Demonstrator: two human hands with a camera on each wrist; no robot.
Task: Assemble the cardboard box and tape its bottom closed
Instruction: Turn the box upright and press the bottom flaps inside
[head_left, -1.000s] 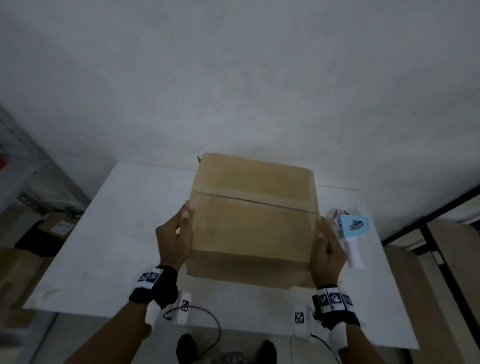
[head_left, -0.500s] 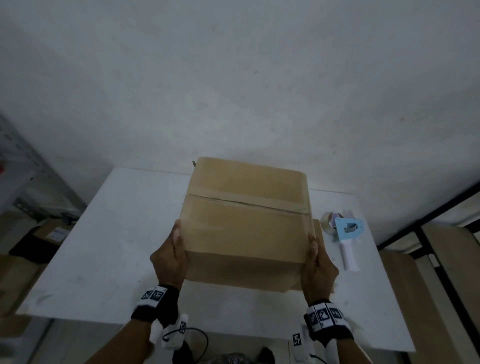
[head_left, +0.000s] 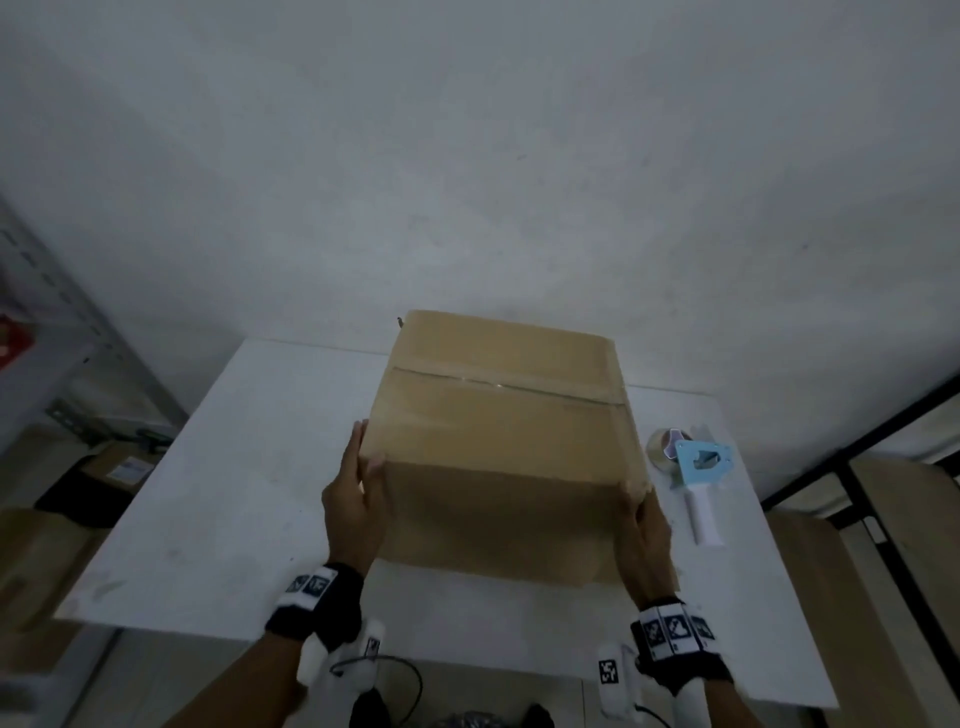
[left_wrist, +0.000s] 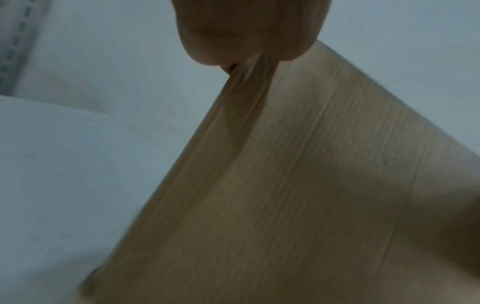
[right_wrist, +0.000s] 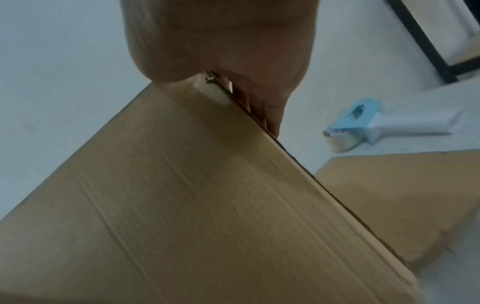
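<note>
Box: we hold the box (head_left: 498, 447) above the worktop (head_left: 249, 467), taped seam up.
Left hand (head_left: 353, 499): fingers grip its near left corner.
Right hand (head_left: 644, 535): fingers grip its near right corner.
Dispenser (head_left: 696, 478): on worktop, right of box.

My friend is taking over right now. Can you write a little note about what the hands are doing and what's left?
Left hand: grips the near left corner of the cardboard box.
Right hand: grips the near right corner.
The box is over the white table, taped face up, with one flap hanging on the right.
Tape dispenser: lies on the table, right of the box, untouched.
Done: box assembled, tape strip along the seam.
Left: probably turn it over and set it down.
</note>
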